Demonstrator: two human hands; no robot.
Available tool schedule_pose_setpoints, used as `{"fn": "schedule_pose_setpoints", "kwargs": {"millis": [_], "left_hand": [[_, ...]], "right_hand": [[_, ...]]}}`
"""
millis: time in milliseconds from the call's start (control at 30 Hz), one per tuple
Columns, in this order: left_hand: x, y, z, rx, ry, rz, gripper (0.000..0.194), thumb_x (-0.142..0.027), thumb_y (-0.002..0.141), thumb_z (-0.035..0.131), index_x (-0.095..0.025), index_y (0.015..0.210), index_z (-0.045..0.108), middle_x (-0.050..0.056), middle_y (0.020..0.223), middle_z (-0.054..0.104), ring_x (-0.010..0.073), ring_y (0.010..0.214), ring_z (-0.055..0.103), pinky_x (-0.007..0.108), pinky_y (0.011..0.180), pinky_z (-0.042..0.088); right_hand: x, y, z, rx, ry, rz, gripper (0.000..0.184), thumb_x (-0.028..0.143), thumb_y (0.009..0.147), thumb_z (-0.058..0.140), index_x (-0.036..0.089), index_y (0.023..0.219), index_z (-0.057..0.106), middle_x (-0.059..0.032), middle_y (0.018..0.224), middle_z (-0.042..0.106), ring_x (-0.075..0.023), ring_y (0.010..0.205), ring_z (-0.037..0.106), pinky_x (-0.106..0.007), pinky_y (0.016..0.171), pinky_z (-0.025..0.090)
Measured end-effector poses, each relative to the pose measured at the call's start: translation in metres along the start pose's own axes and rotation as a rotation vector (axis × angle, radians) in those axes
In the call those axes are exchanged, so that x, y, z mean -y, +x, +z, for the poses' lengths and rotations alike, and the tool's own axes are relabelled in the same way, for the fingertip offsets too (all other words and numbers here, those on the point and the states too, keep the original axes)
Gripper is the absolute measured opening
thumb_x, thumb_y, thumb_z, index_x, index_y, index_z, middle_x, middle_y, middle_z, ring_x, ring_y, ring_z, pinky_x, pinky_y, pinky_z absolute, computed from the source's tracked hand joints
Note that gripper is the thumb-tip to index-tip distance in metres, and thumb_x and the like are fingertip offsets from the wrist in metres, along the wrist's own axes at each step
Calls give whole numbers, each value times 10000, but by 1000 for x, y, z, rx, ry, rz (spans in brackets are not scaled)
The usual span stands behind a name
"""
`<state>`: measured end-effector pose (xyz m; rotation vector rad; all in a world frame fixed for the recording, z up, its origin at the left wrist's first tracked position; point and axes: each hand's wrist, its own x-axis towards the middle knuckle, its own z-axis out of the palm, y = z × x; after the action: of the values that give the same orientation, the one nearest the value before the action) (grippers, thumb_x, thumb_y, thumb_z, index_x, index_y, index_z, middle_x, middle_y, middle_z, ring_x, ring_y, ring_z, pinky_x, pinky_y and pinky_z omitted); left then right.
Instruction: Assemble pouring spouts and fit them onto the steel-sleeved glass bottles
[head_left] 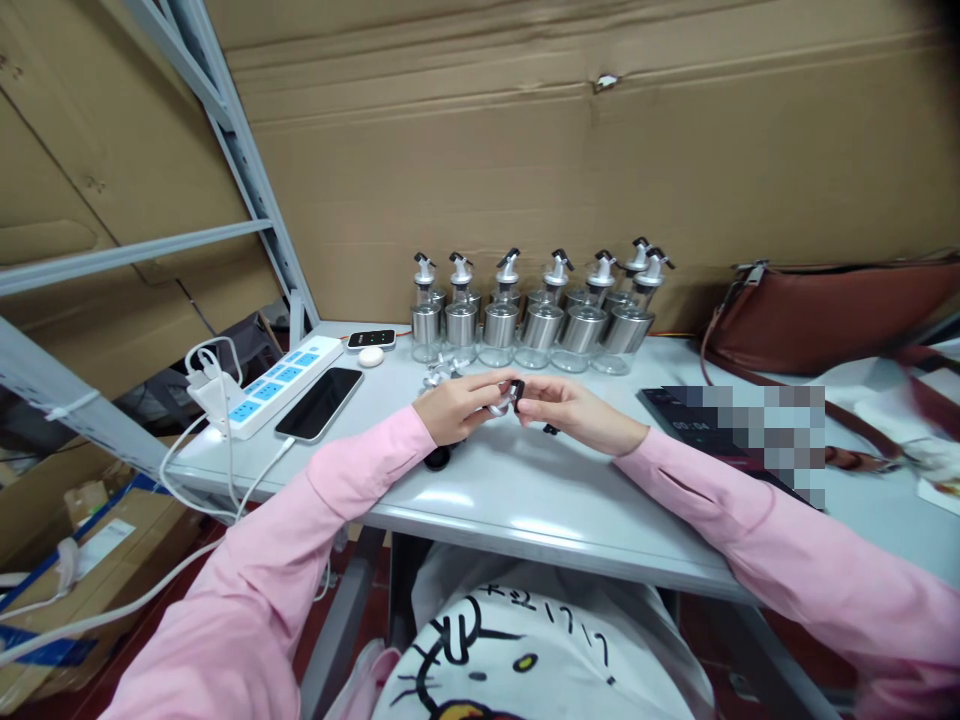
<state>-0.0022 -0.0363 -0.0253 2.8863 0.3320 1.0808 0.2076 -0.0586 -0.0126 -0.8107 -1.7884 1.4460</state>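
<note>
My left hand and my right hand meet over the middle of the grey table. Between their pinched fingertips is a small silver and black pourer cap, and both hands grip it. A small black part lies under my right hand, and a black round piece sits by my left wrist. Behind the hands stands a row of several glass and steel dispenser bottles with black-tipped spouts. A few loose silver parts lie in front of the bottles.
A white power strip with a charger, a black phone on a cable, a small timer and a white puck lie at the left. A brown leather bag and a dark device sit at the right. Cardboard lines the back wall.
</note>
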Motion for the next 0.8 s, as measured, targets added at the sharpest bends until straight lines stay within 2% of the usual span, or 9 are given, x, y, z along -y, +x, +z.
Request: {"fn": "schedule_pose_setpoints", "kwargs": {"millis": [200, 400, 633, 800], "left_hand": [[2, -1, 0, 20, 63, 30, 160, -85, 882, 416, -135, 974, 538, 178, 1298, 530, 193, 1187, 543, 325, 956, 496], [2, 0, 0, -4, 102, 61, 199, -86, 882, 399, -135, 1018, 536, 173, 1254, 566, 183, 1101, 598, 304, 881, 523], [1, -1, 0, -12, 99, 39, 137, -102, 885, 419, -141, 933, 541, 160, 1257, 569, 181, 1060, 621, 290, 871, 526], [1, -1, 1, 5, 73, 6, 125, -109, 873, 429, -141, 938, 532, 173, 1282, 545, 194, 1122, 590, 316, 904, 517]], "right_hand": [[-2, 0, 3, -27, 26, -27, 236, 331, 727, 694, 179, 902, 650, 24, 705, 585, -92, 644, 519, -257, 682, 431], [-6, -1, 6, 28, 217, 68, 388, 340, 712, 719, 202, 1058, 612, -13, 835, 642, -156, 757, 661, -343, 757, 513], [-5, -1, 8, -18, 154, -69, 314, 317, 743, 704, 192, 1025, 645, 7, 763, 630, -114, 703, 616, -301, 742, 506], [-9, 1, 7, -12, 215, -54, 254, 311, 734, 717, 182, 945, 657, 12, 788, 620, -95, 691, 597, -280, 732, 489]]}}
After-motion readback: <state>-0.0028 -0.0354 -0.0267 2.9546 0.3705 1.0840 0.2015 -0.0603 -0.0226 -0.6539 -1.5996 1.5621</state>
